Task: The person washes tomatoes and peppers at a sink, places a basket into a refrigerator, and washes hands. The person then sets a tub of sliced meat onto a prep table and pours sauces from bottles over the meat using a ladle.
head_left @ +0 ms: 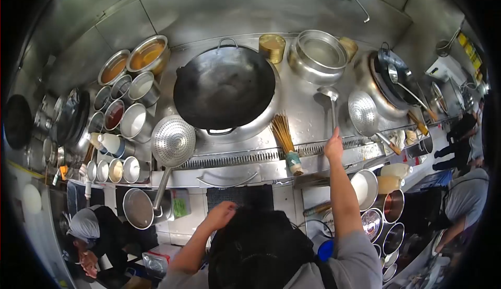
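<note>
My right hand (333, 147) is closed round the handle of a metal ladle (330, 94), whose bowl rests over the steel stove top. My left hand (221, 215) is by my waist with its fingers curled; whatever may be in them is hidden. Straight ahead, a large dark wok (224, 88) sits on the burner, with nothing visible in it. A bamboo brush (284, 137) lies between the wok and the ladle. To the right of the ladle is a perforated strainer (362, 112) with a wooden handle. Another perforated strainer (173, 142) lies left of the wok.
Steel pots and bowls of sauces and seasonings (134, 119) crowd the left side. A wide metal pot (319, 54) stands behind the ladle beside a yellow can (272, 47). At right is a second wok (389, 80). Other people (464, 200) are at both sides.
</note>
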